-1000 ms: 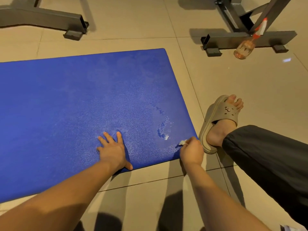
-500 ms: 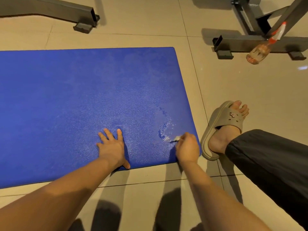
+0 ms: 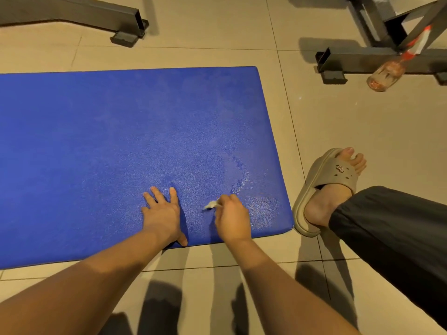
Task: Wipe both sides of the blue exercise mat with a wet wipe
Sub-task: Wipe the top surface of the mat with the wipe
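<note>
- The blue mat (image 3: 108, 141) lies flat on the tiled floor (image 3: 362, 129), its long axis running left to right across you; only its right end is under your hands
- Your right hand (image 3: 232, 218) pinches the small wet wipe (image 3: 210, 204) in curled fingers, near the mat's close edge; a damp sheen lies to its right, so the unwiped part is likely leftward and ahead
- Your left hand (image 3: 162, 213) rests flat, fingers spread, just beside the wipe and in its leftward path
- Your slipper (image 3: 338, 172) sits just off the mat's right end; the bottle (image 3: 384, 76) and metal frames (image 3: 358, 58) stand well apart

Beige tile floor (image 3: 362, 131), dark grout lines; left metal frame base (image 3: 72, 10); right metal frame base (image 3: 362, 60); warm light.
</note>
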